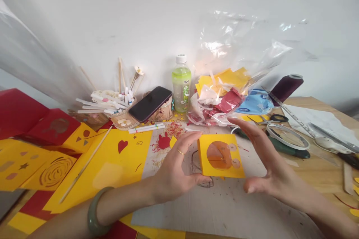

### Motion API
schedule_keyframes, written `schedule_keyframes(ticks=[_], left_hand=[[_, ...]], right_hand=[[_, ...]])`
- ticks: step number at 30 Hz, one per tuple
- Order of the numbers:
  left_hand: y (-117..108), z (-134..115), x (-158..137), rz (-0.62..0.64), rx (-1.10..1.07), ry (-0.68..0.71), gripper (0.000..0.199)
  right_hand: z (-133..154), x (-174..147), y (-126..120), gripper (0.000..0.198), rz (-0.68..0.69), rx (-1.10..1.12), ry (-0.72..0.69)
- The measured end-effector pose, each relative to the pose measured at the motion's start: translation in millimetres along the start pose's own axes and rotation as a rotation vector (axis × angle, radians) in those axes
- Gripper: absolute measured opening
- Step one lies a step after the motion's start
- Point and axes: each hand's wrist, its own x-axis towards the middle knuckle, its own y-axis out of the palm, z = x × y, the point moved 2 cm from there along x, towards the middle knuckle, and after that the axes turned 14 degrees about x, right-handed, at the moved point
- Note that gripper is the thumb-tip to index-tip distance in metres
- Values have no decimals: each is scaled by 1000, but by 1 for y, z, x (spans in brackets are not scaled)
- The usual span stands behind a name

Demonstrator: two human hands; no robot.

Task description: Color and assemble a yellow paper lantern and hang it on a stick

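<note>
A square yellow paper piece (205,143), thick like a stack or folded card, has a bear-head shape cut through it, one large round with two small ears. My left hand (179,171) grips its left edge between thumb and fingers, holding it above the grey board (179,209). My right hand (266,168) is apart from the paper on its right side, thumb and fingers spread with nothing between them. Beneath the paper, dark drawn lines show on the board. A small red bunny-like paper cutout (164,142) lies beyond my left hand.
Yellow cut-out sheets (53,171) and red paper (19,108) fill the left. At the back stand a phone (151,104), a green drink bottle (181,86) and a plastic bag of paper scraps (221,101). Scissors (276,118) and a white ring (287,137) lie at right.
</note>
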Motion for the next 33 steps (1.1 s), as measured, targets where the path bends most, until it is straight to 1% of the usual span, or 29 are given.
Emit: schedule_keyframes(ticks=[2, 5, 7, 9, 11, 16, 21, 25, 28, 31, 33], left_hand=[[-1, -1, 0, -27, 31, 78, 73], [-2, -2, 0, -46, 55, 166, 70], [-3, -2, 1, -52, 63, 185, 69], [-3, -2, 2, -57, 61, 186, 68], [-4, -1, 3, -60, 45, 187, 67], [-5, -1, 3, -51, 12, 167, 67], [-4, -3, 1, -47, -31, 131, 66], [-6, -7, 2, -36, -8, 152, 66], [-9, -11, 5, 16, 12, 197, 63], [-13, -13, 8, 46, 2, 209, 56], [-14, -13, 10, 29, -23, 181, 51]], right_hand=[[-1, 1, 1, 101, 24, -69, -46], [-1, 1, 4, 97, 56, -130, -127], [0, 1, 6, 91, 57, -142, -178], [2, 1, 6, 93, 64, -144, -197], [2, 0, 5, 94, 77, -141, -181], [6, 1, 5, 79, 43, -132, -162], [9, 3, 9, 72, 3, -114, -156], [8, 3, 12, 75, -17, -91, -143], [6, 1, 14, 81, -28, -56, -108], [2, -1, 15, 82, -47, 29, -46], [0, -2, 16, 83, -32, 127, 18]])
